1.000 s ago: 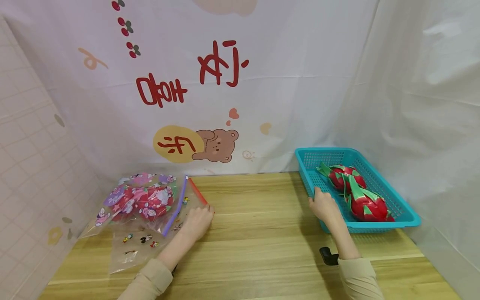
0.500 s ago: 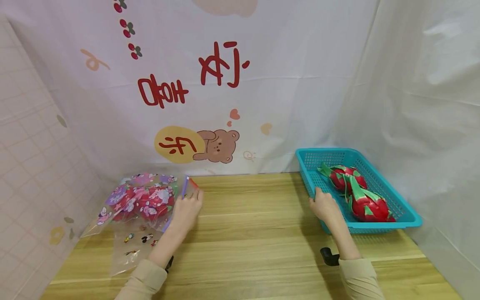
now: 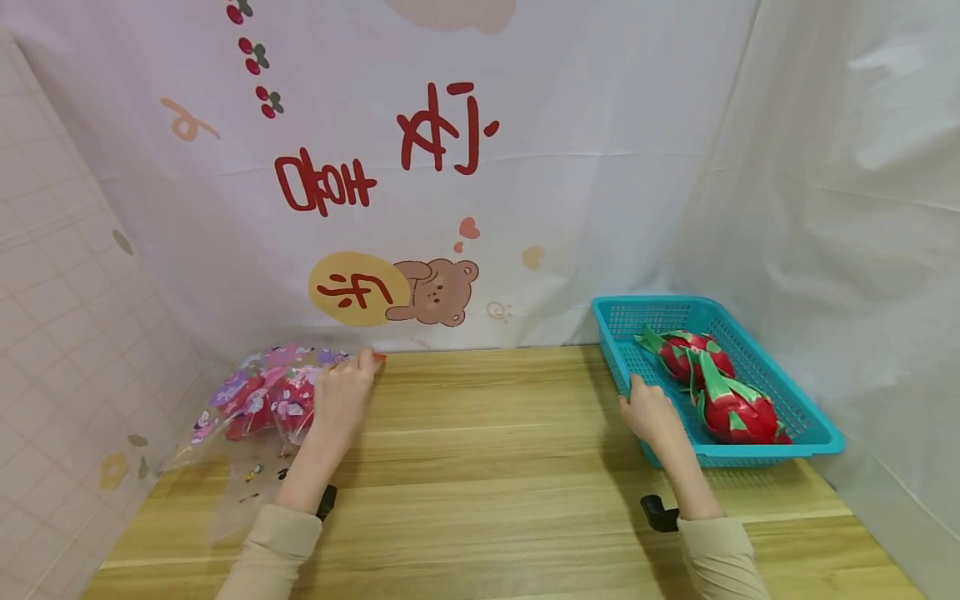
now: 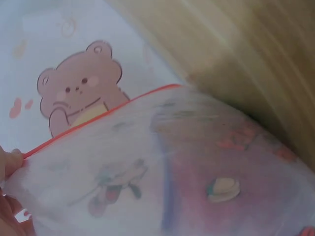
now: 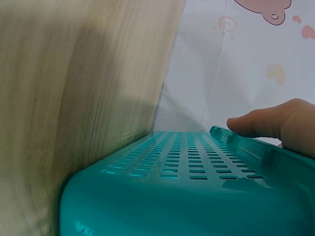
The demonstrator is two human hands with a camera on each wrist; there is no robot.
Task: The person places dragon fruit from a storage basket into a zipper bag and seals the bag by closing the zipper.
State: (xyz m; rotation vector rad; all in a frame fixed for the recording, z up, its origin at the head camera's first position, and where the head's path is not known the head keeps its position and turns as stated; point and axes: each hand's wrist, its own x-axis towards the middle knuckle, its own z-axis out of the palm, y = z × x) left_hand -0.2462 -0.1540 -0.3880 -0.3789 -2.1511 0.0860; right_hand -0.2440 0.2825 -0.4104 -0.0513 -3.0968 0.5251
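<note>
Table point(image 3: 480, 517): one, wood-grain. Basket point(image 3: 813, 447): one, turquoise, on the table's right side. Bags: two, at table left. The clear bag point(image 4: 64, 196) is lifted at its red zip strip point(image 4: 109, 112); the printed bag point(image 3: 238, 390) shows through its film, behind or inside, cannot tell which. Both forearms reach forward, backs of hands up. Left hand point(image 3: 345, 390): thumb and fingers pinch one end of the red strip. Right hand point(image 3: 648, 411): holds the basket's left rim, one digit laid over it; remaining fingers partly hidden. Dragon fruits point(image 3: 738, 419): two, red with green tips, lying in the basket. Red rounded objects point(image 3: 249, 423): two visible within the printed bag.
</note>
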